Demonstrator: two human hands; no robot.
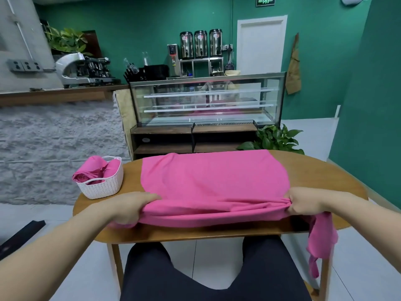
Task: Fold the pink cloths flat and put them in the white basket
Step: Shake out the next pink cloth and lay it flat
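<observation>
- Looking down through the head camera, I see the pink cloth (213,181) spread across the wooden table (314,170), its far part lying flat and its near edge bunched into a long roll along the table's front edge.
- My left hand (128,208) grips the left end of that roll, fingers curled over the top of the fabric with a little tuft poking out beneath the palm.
- My right hand (301,203) pinches the right end — the cloth gathers into tight pleats exactly where the fingers close on it.
- Past the right hand a loose tail of the same cloth hangs off the table edge towards the floor (it looks free to swing, not caught on anything I can see).
- I judge the cloth light, thin and entirely limp: it will sag between the two grips, wrinkle wherever it is squeezed, and slide easily over the smooth wood.
- The best places to hold it, in my view, are the corners or the ends of an edge, pulled gently apart so the span stays taut — a grip in the middle would only crumple it.
- The white basket (102,187) stands at the table's left end, well apart from both hands, with folded pink cloths (95,170) already piled inside and rising above its rim.
</observation>
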